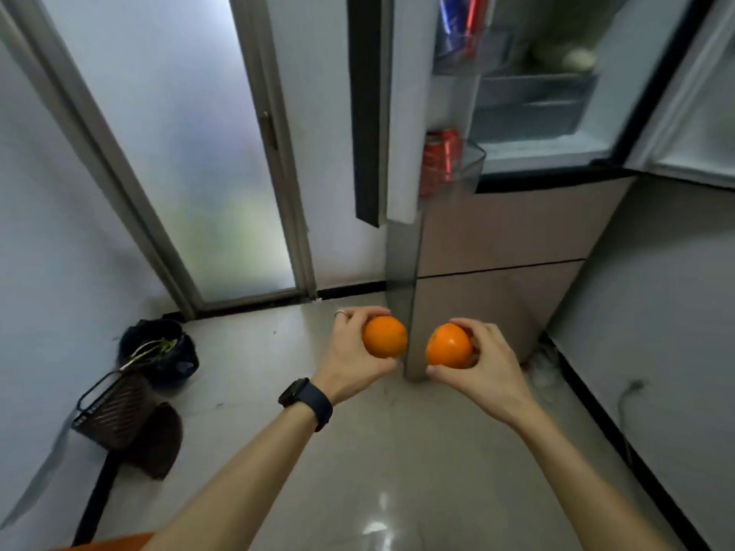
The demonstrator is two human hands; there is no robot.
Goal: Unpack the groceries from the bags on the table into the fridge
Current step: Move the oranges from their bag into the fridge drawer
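Note:
My left hand (356, 353) grips an orange (384, 336), and my right hand (483, 369) grips a second orange (448, 346). Both are held side by side at waist height in front of the fridge (501, 248). The fridge's upper doors stand open: the left door (397, 113) carries red cans (439, 161) in its lower bin and blue and red packs (461, 21) in an upper bin. Inside, a clear drawer (533, 109) and a pale round item (578, 59) on a shelf show. No bags or table are in view.
A frosted glass door (179, 145) stands to the left of the fridge. On the floor at the left lie a dark bag with greens (159, 351) and a brown basket (127, 419). The fridge's right door (700, 93) hangs open near a grey wall at right.

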